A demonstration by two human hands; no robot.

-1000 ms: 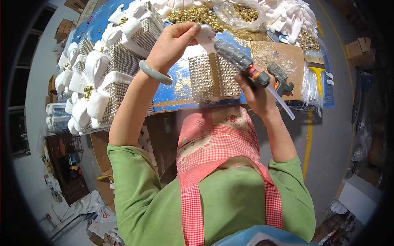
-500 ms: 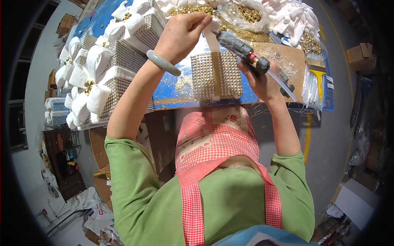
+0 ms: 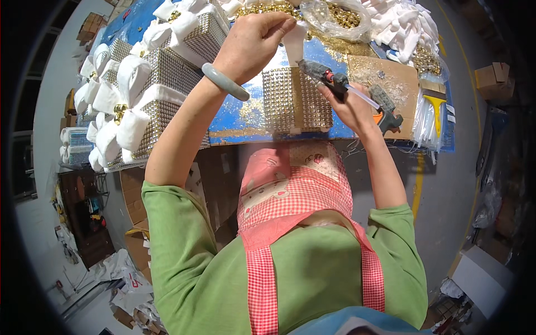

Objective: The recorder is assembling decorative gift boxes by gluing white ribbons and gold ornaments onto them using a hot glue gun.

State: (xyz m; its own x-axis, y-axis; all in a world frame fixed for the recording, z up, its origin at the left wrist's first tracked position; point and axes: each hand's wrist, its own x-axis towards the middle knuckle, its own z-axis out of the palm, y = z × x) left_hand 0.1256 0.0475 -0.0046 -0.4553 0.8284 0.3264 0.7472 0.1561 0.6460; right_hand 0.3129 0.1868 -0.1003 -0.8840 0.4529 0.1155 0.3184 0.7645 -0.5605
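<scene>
My left hand (image 3: 254,42), with a pale green bangle at the wrist, pinches a white fabric strip (image 3: 293,44) over a studded, rhinestone-covered box (image 3: 296,100) on the blue table (image 3: 234,117). My right hand (image 3: 349,106) grips a black hot glue gun (image 3: 326,75) with a clear glue stick out its back; the nozzle points left at the strip above the box.
Several finished studded boxes with white bows (image 3: 139,100) crowd the table's left. Bags of gold beads (image 3: 338,14) and white fabric pieces (image 3: 405,25) lie at the far side. A cardboard sheet (image 3: 388,75) with a second glue gun (image 3: 388,109) and a yellow-handled scraper (image 3: 434,106) sits right.
Both hands moved slightly toward the box. The glue gun's nozzle came closer to the white strip held by my left hand.
</scene>
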